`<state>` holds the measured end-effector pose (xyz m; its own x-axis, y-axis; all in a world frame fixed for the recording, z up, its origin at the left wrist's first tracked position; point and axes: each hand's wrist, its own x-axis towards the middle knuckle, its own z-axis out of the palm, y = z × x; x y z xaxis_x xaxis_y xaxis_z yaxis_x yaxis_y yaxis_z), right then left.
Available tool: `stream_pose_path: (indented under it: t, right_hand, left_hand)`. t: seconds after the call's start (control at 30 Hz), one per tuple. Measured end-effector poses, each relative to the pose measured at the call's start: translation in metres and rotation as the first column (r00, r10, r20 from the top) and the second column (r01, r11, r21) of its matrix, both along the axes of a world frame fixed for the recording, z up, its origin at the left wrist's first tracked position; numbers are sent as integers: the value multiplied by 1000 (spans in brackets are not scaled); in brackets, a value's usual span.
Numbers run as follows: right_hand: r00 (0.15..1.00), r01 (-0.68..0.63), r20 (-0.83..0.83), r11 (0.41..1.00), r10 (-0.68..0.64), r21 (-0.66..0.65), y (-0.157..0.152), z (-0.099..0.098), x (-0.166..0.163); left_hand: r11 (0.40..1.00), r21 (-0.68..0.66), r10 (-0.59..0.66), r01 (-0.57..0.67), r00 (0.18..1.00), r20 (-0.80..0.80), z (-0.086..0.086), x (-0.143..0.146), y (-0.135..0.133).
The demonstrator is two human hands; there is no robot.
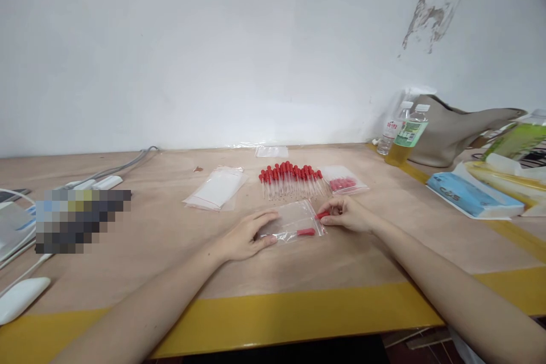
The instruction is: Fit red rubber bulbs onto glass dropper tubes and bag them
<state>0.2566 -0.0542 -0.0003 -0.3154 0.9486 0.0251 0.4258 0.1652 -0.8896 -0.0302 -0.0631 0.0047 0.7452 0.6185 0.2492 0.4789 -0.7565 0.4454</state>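
A clear zip-lock bag (291,217) lies on the table with one red-bulbed glass dropper (306,232) inside, along its near side. My left hand (249,234) holds the bag's left end, fingers on the far side and thumb on the near side. At the bag's right-hand mouth, my right hand (343,214) pinches the red bulb of another dropper (322,215), whose glass tube points left into the bag. Just behind the bag lies a row of several red-bulbed droppers (290,176), bulbs away from me. To their right is a filled zip-lock bag (343,180) with several red bulbs showing.
A stack of flat zip-lock bags (216,187) lies left of the droppers. Two bottles (407,135), a grey bag (443,131) and a blue tissue pack (474,193) are at right. Cables (123,166) and a white mouse-like object (23,300) lie at left.
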Motion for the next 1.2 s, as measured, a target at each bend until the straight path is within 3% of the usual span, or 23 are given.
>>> stream_pose_path:
  t: [0.07,0.17,0.33,0.43,0.5,0.6,0.67,0.73,0.97,1.2]
  right_hand:
    - [1000,-18,5,997,17,80,1,-1,-6]
    - [996,-70,-42,995,73,74,0,-3,-18]
    - [974,-145,-180,989,135,-40,-3,-5,-21]
    - [972,-198,-161,967,173,-157,-2,-1,-10]
    - [990,-127,-83,973,113,-192,3,4,-1]
    - [987,158,47,986,-156,-48,23,12,14]
    - [910,353,187,928,-370,121,43,17,21]
    - [809,419,340,876,-479,237,64,20,23]
    - [478,501,739,839,-474,214,99,25,-1]
    - [482,537,776,837,-407,106,115,31,-5]
  left_hand:
    - [1000,5,-2,2,1000,8,-1,1,1]
    - [1000,7,-3,3,1000,14,-3,1,3]
    - [1000,2,-3,3,1000,11,-3,1,3]
    - [1000,1,2,-2,1000,3,-2,1,2]
    - [1000,-3,8,-8,1000,-1,-1,1,1]
    - [1000,-24,10,-10,1000,3,2,1,-1]
    - [999,-44,16,-15,1000,12,3,1,-2]
    - [998,-64,24,-22,999,22,4,2,-2]
    - [998,-67,19,-17,999,30,3,1,-1]
    - [997,-74,10,-7,999,34,4,0,-2]
